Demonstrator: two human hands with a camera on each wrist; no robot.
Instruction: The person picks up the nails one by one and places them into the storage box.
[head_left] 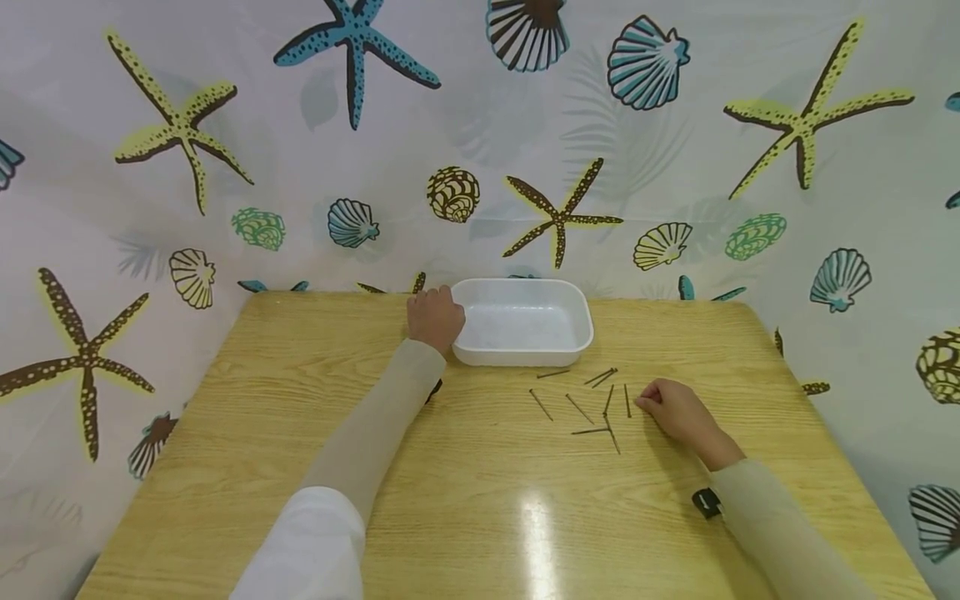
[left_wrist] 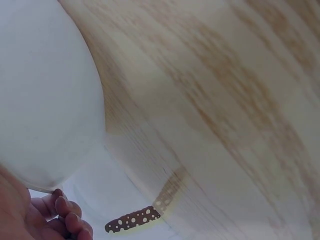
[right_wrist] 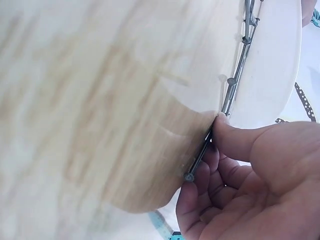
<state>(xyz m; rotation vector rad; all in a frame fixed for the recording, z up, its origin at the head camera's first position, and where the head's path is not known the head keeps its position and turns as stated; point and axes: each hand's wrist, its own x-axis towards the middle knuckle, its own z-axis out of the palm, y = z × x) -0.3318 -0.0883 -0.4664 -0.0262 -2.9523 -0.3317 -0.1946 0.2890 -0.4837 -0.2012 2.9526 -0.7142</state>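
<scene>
A white plastic tray [head_left: 517, 358] stands at the back of the wooden table. My left hand [head_left: 437, 318] grips its left rim; in the left wrist view curled fingers [left_wrist: 67, 212] show at the edge of the tray [left_wrist: 45, 100]. Several dark nails lie scattered in front of the tray, among them a slanted nail [head_left: 542, 406]. Over on the right, my right hand [head_left: 678, 417] is low at the table, fingertips just beside the rightmost nail [head_left: 627, 401]. In the right wrist view a nail [right_wrist: 200, 155] overlaps the space between its thumb and bent fingers.
The wooden table [head_left: 337, 367] ends at the back against a curtain [head_left: 420, 242] printed with shells and starfish. Two nails [head_left: 602, 377] lie close together by the tray's front right corner. Crossing nails [head_left: 592, 432] lie nearer the person.
</scene>
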